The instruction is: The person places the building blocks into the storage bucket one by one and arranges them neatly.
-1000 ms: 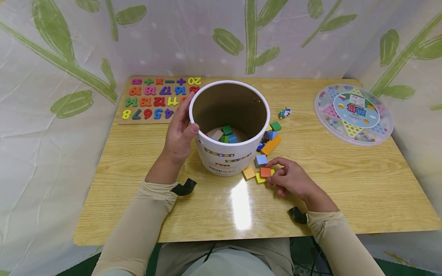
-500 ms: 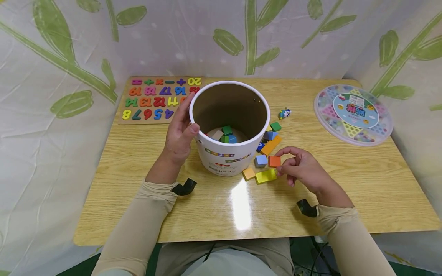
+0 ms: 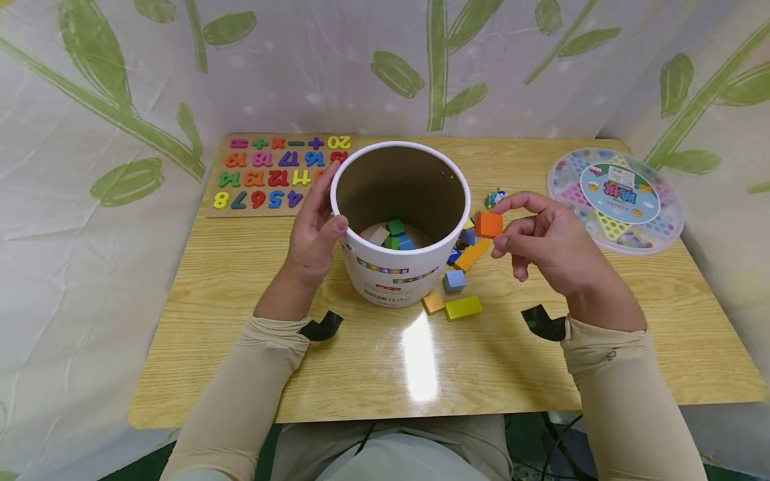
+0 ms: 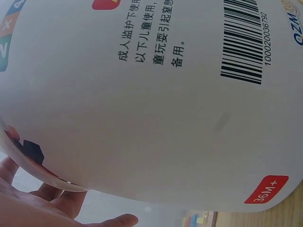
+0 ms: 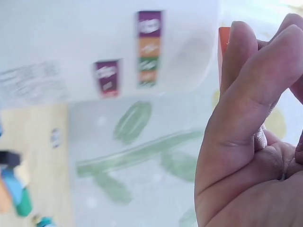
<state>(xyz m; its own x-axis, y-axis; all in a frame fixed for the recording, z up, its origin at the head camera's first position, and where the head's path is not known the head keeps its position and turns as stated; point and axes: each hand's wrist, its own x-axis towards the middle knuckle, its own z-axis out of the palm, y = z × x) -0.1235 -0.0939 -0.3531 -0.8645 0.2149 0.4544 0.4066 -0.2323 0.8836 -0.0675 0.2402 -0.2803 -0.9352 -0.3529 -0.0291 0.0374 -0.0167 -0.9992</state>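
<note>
Block (image 3: 488,225), small and orange, sits in the pinch of my right hand (image 3: 550,242): forefinger against its upper corner, thumb near its lower one, another finger bent below. I have it in the air above the table (image 3: 337,374), just right of the bucket (image 3: 391,264) and apart from the rim; from my right wrist only a sliver of it shows past the fingertips. My left hand (image 3: 309,234) grips the bucket on its left side, fingers along the white wall and thumb at the rim. The bucket stands upright, and down inside I see a green block (image 3: 396,227), a blue block (image 3: 405,242) and a pale block (image 3: 379,234), jumbled together. On the table by its right side a long orange block (image 3: 472,254) lies aslant, with blue pieces (image 3: 467,236) next to it. Nearer me come a light blue cube (image 3: 454,280), a yellow block (image 3: 464,308) and, just left of that, a light orange block (image 3: 433,303). Farther out, a number board (image 3: 271,188) lies at the far left, partly hidden by my left hand and the bucket, and a round game box (image 3: 619,194) at the far right. Leaf-patterned sheeting (image 3: 337,87) hangs behind the table.
</note>
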